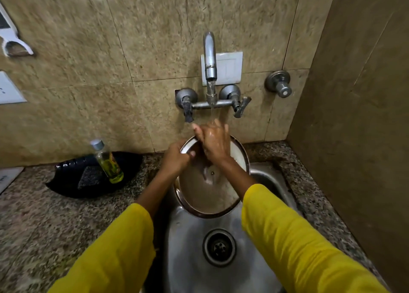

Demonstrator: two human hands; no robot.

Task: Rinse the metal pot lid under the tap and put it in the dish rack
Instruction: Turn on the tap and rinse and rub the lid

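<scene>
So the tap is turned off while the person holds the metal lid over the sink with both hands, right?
Not quite: the tap is running. The head view shows water falling onto the right hand, which rubs the metal lid, while the left hand grips its rim over the sink.

Dim warm indoor light, soft glare in the sink (188,244), wide-angle bending and blur at edges

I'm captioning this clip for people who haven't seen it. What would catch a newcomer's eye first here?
Most likely the two bright yellow sleeves reaching in from the bottom edge. Next, the round metal pot lid held tilted over the steel sink, the left hand gripping its rim and the right hand rubbing it. Water runs onto the hands from the wall tap at centre.
</scene>
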